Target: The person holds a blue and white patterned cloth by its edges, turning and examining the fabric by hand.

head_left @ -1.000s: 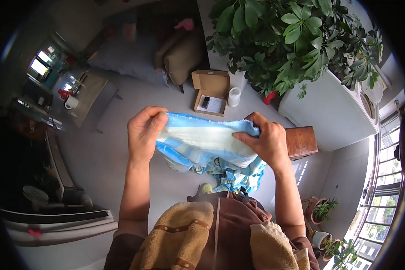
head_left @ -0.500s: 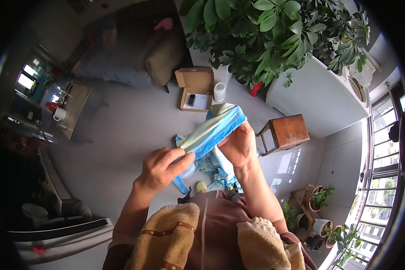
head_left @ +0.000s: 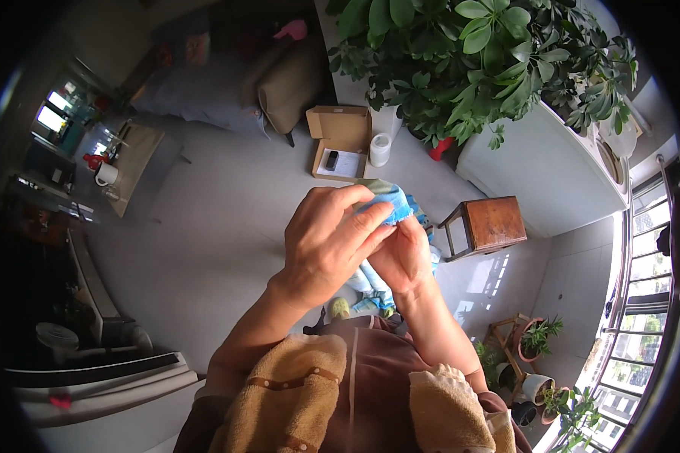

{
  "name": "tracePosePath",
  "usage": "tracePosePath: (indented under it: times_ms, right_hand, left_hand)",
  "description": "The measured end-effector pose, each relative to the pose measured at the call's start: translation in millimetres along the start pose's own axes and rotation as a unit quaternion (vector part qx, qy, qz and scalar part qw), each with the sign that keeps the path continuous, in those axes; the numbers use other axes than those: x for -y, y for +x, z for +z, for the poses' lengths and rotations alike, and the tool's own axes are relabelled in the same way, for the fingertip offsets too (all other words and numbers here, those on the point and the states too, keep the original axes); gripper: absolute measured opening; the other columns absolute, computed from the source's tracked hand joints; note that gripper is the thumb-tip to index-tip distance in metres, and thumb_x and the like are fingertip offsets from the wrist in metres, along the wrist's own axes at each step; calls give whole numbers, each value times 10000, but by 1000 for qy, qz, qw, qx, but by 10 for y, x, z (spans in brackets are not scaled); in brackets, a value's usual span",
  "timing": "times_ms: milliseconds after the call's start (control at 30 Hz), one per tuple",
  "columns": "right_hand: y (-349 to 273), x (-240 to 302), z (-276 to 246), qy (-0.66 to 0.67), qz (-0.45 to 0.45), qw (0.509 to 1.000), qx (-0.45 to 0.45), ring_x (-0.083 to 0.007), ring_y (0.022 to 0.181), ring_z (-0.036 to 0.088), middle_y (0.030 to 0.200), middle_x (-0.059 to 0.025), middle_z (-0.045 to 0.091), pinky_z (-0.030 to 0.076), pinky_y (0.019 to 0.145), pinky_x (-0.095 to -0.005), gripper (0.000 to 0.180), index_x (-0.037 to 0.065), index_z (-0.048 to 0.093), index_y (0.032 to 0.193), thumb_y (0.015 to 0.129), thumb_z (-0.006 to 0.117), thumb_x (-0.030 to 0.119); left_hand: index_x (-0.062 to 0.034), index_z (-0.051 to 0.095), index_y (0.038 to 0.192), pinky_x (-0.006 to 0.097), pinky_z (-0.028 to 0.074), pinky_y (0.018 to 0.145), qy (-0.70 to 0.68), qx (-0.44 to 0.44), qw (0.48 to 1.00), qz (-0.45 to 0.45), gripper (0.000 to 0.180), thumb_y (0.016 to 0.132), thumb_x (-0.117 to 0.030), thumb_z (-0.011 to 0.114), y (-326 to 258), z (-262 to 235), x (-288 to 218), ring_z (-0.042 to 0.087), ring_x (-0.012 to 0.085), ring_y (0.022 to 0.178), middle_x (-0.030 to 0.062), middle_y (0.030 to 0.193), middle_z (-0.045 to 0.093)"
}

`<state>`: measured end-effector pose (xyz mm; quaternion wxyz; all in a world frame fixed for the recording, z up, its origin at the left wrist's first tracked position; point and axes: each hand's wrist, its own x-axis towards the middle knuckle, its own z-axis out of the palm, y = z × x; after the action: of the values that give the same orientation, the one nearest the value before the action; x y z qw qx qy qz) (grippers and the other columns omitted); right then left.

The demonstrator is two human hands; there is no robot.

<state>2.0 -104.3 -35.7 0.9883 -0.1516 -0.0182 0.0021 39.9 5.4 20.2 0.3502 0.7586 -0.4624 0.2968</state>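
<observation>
A cloth (head_left: 391, 202), patterned blue on one side and pale green on the other, is held up in front of me, its cut edge frayed. My left hand (head_left: 323, 240) pinches it between thumb and fingers from the left. Close beside, my right hand (head_left: 402, 257) grips the same cloth from below, its fingers partly hidden behind the left hand. More blue and white fabric (head_left: 369, 285) hangs or lies lower down, near my feet; whether it is one piece with the held part is hidden by my hands.
An open cardboard box (head_left: 340, 162) with a small black device stands on the floor ahead, next to a white cylindrical container (head_left: 380, 149). A wooden stool (head_left: 495, 224) is at the right. Large leafy plants (head_left: 476, 53) overhang a white cabinet-like block (head_left: 544, 162). Potted plants (head_left: 538, 336) stand by the window.
My left hand has moved right and up along the cloth, close to my right hand. The stretch of cloth spread between them is now gathered short. The view has shifted slightly.
</observation>
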Motion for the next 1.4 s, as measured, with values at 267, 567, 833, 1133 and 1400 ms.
tracePosePath:
  times_ms: [267, 567, 833, 1133, 1400]
  right_hand:
    - [-30, 109, -148, -5, -27, 999, -17, -183, 909, 529, 1005, -55, 549, 435, 809, -321, 235, 95, 490, 1029, 846, 490, 242]
    - [77, 155, -373, 219, 18, 975, -43, -237, 971, 555, 1061, -125, 578, 429, 882, -363, 338, -16, 503, 1093, 906, 409, 250]
    - [61, 126, -105, 200, 18, 973, -117, -242, 947, 538, 1012, -100, 574, 393, 893, -366, 297, 5, 504, 1026, 907, 371, 242]
    - [84, 137, -240, 250, 12, 968, -13, -286, 1012, 517, 1093, -149, 545, 376, 931, -410, 338, -25, 484, 1088, 910, 350, 228]
    - [62, 369, -270, 232, -40, 971, -33, -260, 1001, 546, 1094, -136, 567, 408, 925, -378, 331, -28, 509, 1094, 915, 393, 226]
  left_hand:
    - [-24, 613, 823, 199, 407, 622, -380, 10, 895, -232, 51, 776, -37, 628, -23, -22, 67, 524, 109, 704, 42, 852, 571]
    - [-43, 425, 844, 253, 470, 526, -700, -23, 649, -296, 107, 866, -111, 505, -282, -395, 215, 538, 176, 605, 141, 790, 561]
    - [36, 568, 936, 214, 488, 633, -312, 42, 903, -293, 182, 763, 49, 620, -348, -87, -108, 589, 99, 680, 66, 772, 614]
    - [17, 580, 814, 227, 447, 534, -161, 51, 974, -152, 71, 759, 32, 623, -167, 47, -160, 547, 106, 612, 40, 731, 573]
    - [13, 544, 757, 240, 459, 565, -483, 128, 747, -438, 37, 780, 39, 556, -1242, -714, 278, 537, 116, 594, 60, 688, 536]
